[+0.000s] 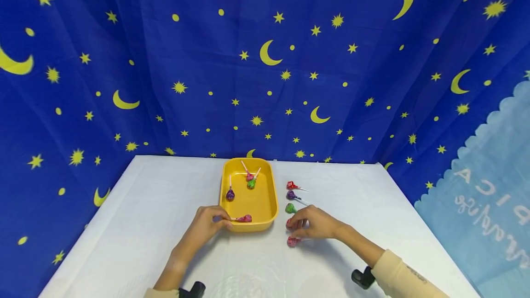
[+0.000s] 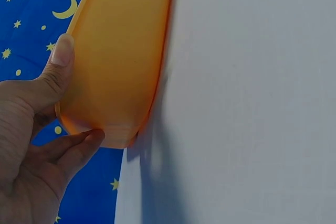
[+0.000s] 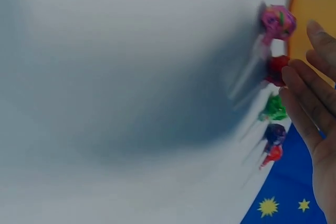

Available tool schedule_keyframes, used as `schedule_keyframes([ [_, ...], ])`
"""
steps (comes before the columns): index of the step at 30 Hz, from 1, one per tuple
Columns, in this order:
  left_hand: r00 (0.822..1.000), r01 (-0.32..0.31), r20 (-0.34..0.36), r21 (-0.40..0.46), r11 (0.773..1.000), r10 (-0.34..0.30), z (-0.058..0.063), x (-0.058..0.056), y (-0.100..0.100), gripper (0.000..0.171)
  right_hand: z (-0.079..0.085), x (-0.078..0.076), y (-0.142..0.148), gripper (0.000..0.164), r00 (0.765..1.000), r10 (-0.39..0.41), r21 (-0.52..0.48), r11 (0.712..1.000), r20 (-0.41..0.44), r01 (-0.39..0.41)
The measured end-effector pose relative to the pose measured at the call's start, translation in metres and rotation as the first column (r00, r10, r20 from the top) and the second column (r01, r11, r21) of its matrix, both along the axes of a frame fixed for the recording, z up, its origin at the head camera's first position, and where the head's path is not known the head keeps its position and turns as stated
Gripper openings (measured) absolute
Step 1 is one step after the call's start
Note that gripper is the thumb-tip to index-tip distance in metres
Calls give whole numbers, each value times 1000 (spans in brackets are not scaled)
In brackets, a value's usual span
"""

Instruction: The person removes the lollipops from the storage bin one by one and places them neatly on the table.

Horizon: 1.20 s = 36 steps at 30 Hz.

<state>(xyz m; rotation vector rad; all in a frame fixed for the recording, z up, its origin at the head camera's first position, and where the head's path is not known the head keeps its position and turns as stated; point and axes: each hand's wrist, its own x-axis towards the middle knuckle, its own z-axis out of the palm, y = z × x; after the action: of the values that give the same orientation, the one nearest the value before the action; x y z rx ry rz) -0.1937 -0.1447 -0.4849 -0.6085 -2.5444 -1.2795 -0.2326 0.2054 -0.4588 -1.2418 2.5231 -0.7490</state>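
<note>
In the head view my left hand (image 1: 209, 221) grips the front left corner of a yellow tray (image 1: 253, 228). The left wrist view shows the thumb and fingers on the tray's wall (image 2: 115, 51). Just beside these fingers, a pink lollipop (image 1: 244, 218) lies inside the tray. My right hand (image 1: 316, 222) is low over a row of lollipops right of the tray, fingertips at a red lollipop (image 3: 277, 71) and thumb apart. A pink lollipop (image 1: 293, 242) lies nearest me; beyond the hand are a green lollipop (image 1: 290, 208), a purple lollipop (image 1: 291, 195) and another red lollipop (image 1: 291, 185).
Farther back in the tray lie a purple lollipop (image 1: 230, 194), a green lollipop (image 1: 251, 183) and another pink lollipop (image 1: 249, 176). A white-covered table (image 1: 165, 197) carries everything. Behind it hangs a blue curtain (image 1: 232, 68) with yellow moons and stars; a light blue cloth (image 1: 488, 197) hangs at right.
</note>
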Motion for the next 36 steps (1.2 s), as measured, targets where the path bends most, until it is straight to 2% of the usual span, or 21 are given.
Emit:
schedule_keyframes([
  [7,1000,-8,23,-16,1000,8,1,0,-2,5,20,-13,-12,20,999,19,20,1000,-28,-18],
  [13,1000,-21,12,-23,1000,21,1,0,-4,6,39,-26,-31,23,995,56,19,998,-83,-54],
  [19,1000,0,-2,-17,1000,0,0,0,-4,6,52,-33,-49,21,989,100,45,994,-111,-96],
  [29,1000,7,6,-15,1000,-7,-1,-1,1,6,60,-39,-72,22,983,127,65,991,-132,-119],
  [36,1000,6,13,-17,1000,-5,0,0,0,6,63,-46,-99,21,961,203,107,977,-189,-186],
])
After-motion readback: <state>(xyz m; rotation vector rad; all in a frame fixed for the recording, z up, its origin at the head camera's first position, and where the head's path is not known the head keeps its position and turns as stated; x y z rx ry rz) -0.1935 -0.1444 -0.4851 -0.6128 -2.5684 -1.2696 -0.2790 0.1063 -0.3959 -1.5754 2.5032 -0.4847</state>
